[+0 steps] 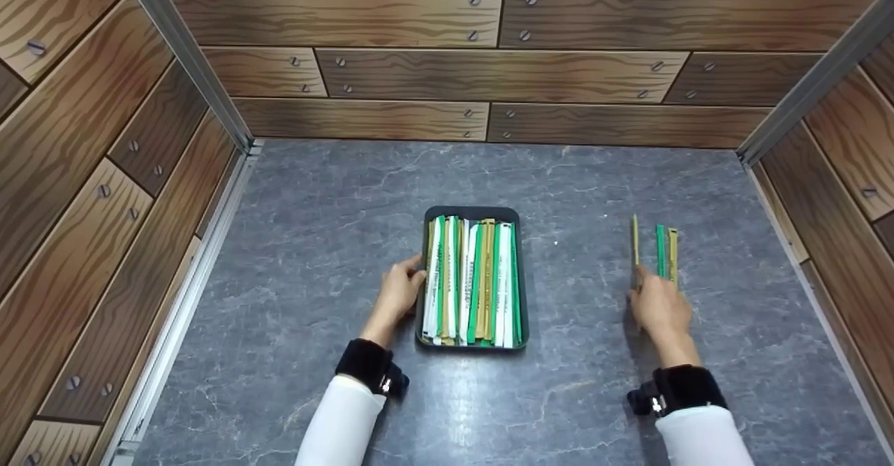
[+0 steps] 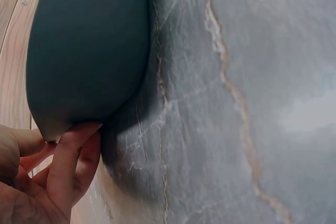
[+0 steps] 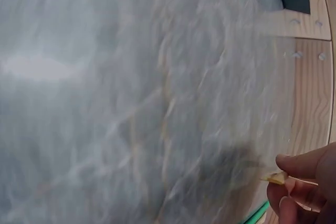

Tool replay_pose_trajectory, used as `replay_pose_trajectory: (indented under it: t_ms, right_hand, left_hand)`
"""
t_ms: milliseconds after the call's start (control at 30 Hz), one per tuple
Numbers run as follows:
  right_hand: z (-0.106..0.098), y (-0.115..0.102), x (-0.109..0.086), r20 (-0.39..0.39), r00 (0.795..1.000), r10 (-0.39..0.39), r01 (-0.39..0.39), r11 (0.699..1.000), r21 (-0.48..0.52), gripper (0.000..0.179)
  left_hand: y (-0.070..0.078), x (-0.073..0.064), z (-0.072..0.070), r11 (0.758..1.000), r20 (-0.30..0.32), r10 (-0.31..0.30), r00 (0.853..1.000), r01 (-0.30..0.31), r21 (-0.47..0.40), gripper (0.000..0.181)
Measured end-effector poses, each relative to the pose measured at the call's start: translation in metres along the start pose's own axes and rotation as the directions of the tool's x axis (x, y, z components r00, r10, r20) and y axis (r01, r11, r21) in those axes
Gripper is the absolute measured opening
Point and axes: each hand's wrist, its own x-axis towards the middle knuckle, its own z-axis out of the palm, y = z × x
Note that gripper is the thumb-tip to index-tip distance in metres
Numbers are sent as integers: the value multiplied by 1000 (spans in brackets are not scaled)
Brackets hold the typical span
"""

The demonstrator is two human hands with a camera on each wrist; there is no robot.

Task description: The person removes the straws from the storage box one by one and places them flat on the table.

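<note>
A black tray (image 1: 471, 348), filled with long thin stick packets (image 1: 482, 277) in white, green and gold, stands mid-table. From its left side my left hand (image 1: 399, 291) grips the wall, and in the left wrist view the fingers curl at the edge of the dark tray (image 2: 89, 45). Off to the right, my right hand (image 1: 663, 305) pinches a gold stick packet (image 1: 635, 239) between thumb and fingers, its end showing in the right wrist view. Beside that hand lie a green stick packet (image 1: 661, 249) and another gold stick packet (image 1: 672, 249), their near ends hidden by the hand.
The grey marbled tabletop (image 1: 573, 396) is bounded by wood-patterned panels at the back (image 1: 419, 75), the left (image 1: 140, 242) and the right (image 1: 852, 172). Metal strips run along the corners and the left edge.
</note>
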Motion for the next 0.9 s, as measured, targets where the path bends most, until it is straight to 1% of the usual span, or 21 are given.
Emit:
replay_pose_trajectory:
  t_ms: [100, 200, 300, 433, 600, 700, 767, 800, 833, 900]
  right_hand:
    - [0, 4, 1, 31, 999, 39, -38, 999, -17, 50]
    - [-1, 8, 2, 35, 997, 68, -67, 997, -23, 46]
    - [0, 11, 3, 39, 996, 84, -82, 996, -31, 44]
    - [0, 15, 3, 48, 994, 96, -94, 995, -43, 42]
    - [0, 22, 0, 22, 994, 108, -107, 994, -33, 33]
    - [-1, 20, -3, -6, 994, 112, -112, 993, -27, 32]
    - [0, 12, -5, -38, 995, 89, -90, 996, -16, 33]
    - [0, 5, -6, -56, 996, 64, -65, 998, -9, 34]
    - [1, -2, -7, -80, 996, 28, -28, 1000, 2, 36]
    - [6, -23, -10, -131, 989, -68, 72, 997, 32, 37]
  left_hand:
    - [0, 0, 0, 1000, 5, -6, 1000, 7, -16, 43]
    - [0, 0, 1, 999, 13, -22, 1000, 23, -31, 44]
    - [0, 0, 0, 999, 15, -31, 999, 32, -33, 45]
    - [0, 1, 0, 999, 9, -23, 1000, 23, -28, 44]
    - [0, 2, 1, 1000, 9, -14, 1000, 14, -26, 44]
    - [0, 2, 2, 1000, -1, 1, 1000, -1, -17, 43]
    - [0, 2, 1, 1000, -4, 9, 1000, -9, -4, 43]
    - [0, 2, 1, 1000, -5, 13, 1000, -13, 2, 43]
    - [0, 1, 1, 1000, -5, 12, 1000, -12, 6, 43]
    - [0, 1, 1, 1000, -4, 15, 1000, -15, 16, 43]
